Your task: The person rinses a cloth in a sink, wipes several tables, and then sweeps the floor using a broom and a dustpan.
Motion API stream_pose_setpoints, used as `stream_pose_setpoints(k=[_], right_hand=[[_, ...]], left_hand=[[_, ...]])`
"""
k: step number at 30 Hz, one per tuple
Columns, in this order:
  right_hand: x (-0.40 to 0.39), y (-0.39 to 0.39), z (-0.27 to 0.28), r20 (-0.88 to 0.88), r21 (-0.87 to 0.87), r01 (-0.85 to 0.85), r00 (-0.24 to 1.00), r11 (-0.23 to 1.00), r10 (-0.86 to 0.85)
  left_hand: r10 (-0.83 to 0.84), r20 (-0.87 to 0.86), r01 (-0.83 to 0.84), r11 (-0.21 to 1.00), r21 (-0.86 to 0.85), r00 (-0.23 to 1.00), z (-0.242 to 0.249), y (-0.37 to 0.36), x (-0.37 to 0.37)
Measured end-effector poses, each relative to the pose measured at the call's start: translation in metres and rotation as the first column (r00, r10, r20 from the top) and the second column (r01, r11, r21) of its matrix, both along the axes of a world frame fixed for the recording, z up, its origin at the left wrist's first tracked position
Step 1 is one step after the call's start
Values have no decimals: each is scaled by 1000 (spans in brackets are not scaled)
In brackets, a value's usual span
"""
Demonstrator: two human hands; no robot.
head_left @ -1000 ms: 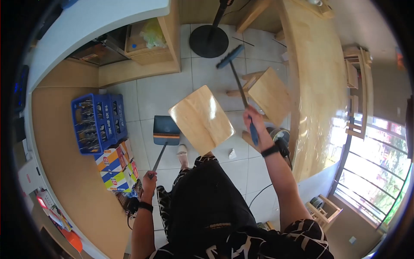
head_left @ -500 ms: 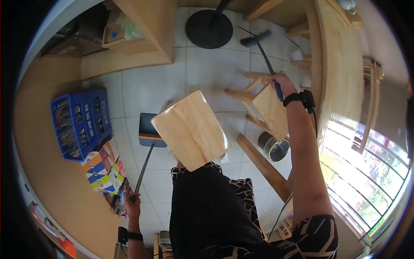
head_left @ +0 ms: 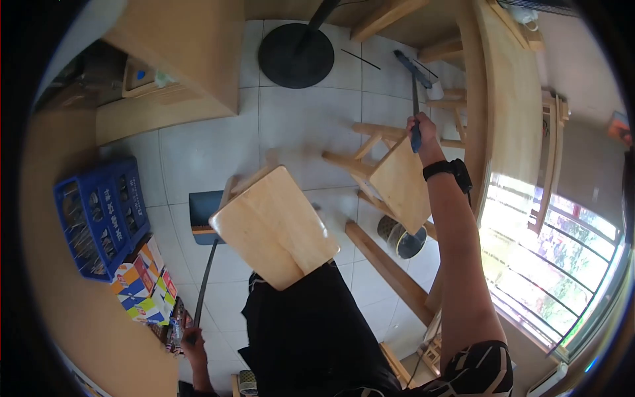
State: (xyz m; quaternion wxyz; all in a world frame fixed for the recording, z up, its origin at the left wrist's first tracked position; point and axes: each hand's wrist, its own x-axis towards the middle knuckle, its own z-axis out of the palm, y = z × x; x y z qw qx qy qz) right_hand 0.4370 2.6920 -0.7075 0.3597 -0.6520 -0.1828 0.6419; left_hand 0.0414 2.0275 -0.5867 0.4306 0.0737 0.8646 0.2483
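Note:
My right hand (head_left: 426,130), arm stretched forward, is closed around the handle of a broom (head_left: 415,98). The broom's grey-blue head (head_left: 411,68) is on the tiled floor near the table's base, beside a white object (head_left: 434,90). Down at the lower left, my left hand (head_left: 194,349) grips the long handle of a dustpan (head_left: 206,284). The dark dustpan's tray (head_left: 204,202), with an orange strip on its edge, rests on the floor. Part of it is close to or behind a wooden stool (head_left: 274,228) in front of my legs.
Another wooden stool (head_left: 403,178) stands below my right forearm, near a bin (head_left: 407,241). A round black base (head_left: 296,55) and a thin dark stick (head_left: 361,59) are ahead. Blue crates (head_left: 106,215) and colourful boxes (head_left: 142,281) line the left; a long wooden table (head_left: 512,99) the right.
The broom head has swung to the right, away from the thin stick towards the white object. The view has shifted, and both hands still hold their handles.

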Motion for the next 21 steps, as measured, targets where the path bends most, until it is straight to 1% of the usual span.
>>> stream_pose_setpoints(k=[1,2,3,4,5,6,8,9,10,12,13,15,18,19,20,21], right_hand=[[1,10,-10,-34,48,24,999,999,-22],[3,23,-21,-68,96,47,997,994,-40],[11,37,-35,-63,97,39,998,995,-33],[19,51,-48,-8,107,68,998,992,-68],[26,69,-63,42,123,94,994,988,-100],[37,85,-75,40,126,82,995,989,-87],[65,112,-93,61,209,125,988,970,-141],[77,123,-97,39,206,170,983,964,-181],[89,133,-101,44,207,156,985,966,-169],[115,154,-113,248,120,20,967,993,-50],[129,163,-120,246,119,10,968,993,-39],[151,172,-137,89,56,76,993,996,-81],[149,157,-145,66,13,51,996,999,-52],[140,149,-143,50,27,40,998,999,-42],[140,142,-149,-31,-46,53,998,998,-55],[133,134,-146,-114,-112,58,991,992,-71]], left_hand=[[35,-8,-35,998,-42,999,13,14,-1],[71,-16,-73,994,-84,997,16,26,3],[-37,-125,39,999,13,991,-8,-21,-6],[-134,-244,161,982,95,960,-30,-65,-14],[-87,-178,96,994,44,980,-21,-50,-10],[-36,-117,34,999,-13,993,-10,-29,-4],[8,-78,-12,999,-44,997,-9,-31,-5],[19,-61,-22,998,-55,998,-6,-34,-7],[28,-41,-30,998,-61,999,-3,-37,-6],[48,-19,-49,996,-73,999,-4,-39,-6],[53,-10,-54,995,-81,999,-5,-42,-5],[57,-3,-57,994,-96,998,-5,-46,-5],[52,-3,-52,994,-98,999,1,-46,-8],[78,33,-77,996,-50,996,2,-43,-8],[106,69,-107,994,0,992,5,-30,-5],[68,49,-62,992,-111,997,6,-25,-4]])
